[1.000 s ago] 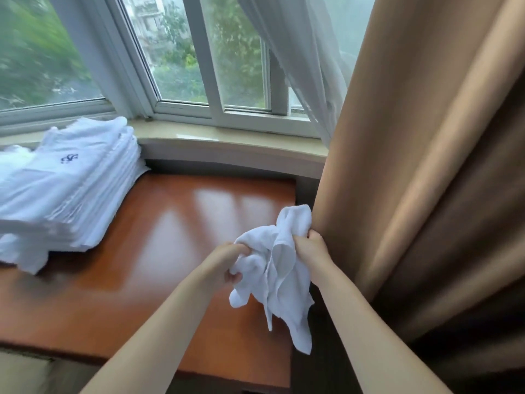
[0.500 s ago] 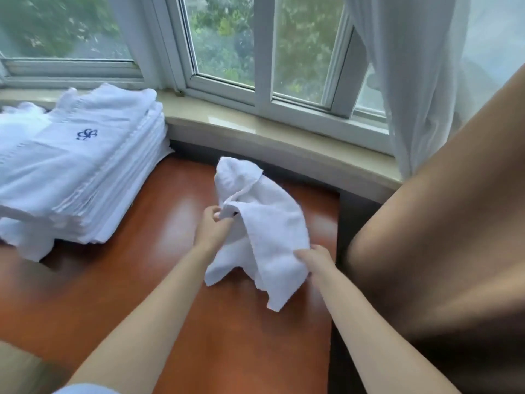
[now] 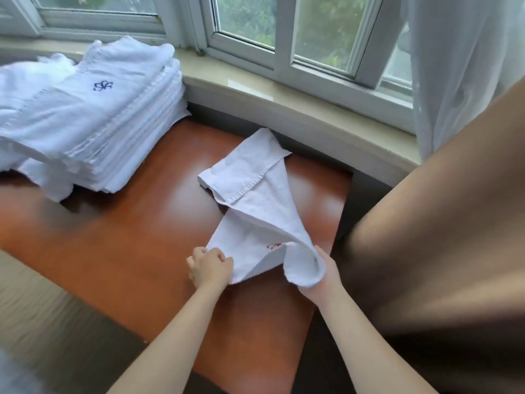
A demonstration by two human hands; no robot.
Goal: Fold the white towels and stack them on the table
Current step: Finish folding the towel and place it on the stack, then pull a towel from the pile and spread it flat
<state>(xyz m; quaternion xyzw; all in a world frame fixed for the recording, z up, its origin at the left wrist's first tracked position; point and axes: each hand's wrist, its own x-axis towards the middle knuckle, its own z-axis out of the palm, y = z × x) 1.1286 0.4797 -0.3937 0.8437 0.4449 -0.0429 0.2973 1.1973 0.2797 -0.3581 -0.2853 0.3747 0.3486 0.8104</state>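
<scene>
Low in the frame, left hand (image 3: 209, 267) pinches the white towel's (image 3: 255, 214) near corner, right hand (image 3: 318, 275) grips its curled edge. It stretches mid-frame over the table (image 3: 136, 237). Upper left sits the folded stack (image 3: 93, 115).

This looks like a hotel guest room or its linen area. At ten o'clock a tall stack of folded white towels (image 3: 93, 120), the top one stitched with a dark blue monogram (image 3: 103, 86), sits on a glossy reddish-brown wooden table (image 3: 136, 240) pushed up to a pale stone windowsill (image 3: 284, 100). White-framed sliding windows (image 3: 284, 32) run across twelve o'clock, with green trees beyond. At two o'clock hangs a sheer white curtain (image 3: 454, 66), and a heavy tan drape (image 3: 440, 237) fills three o'clock.
</scene>
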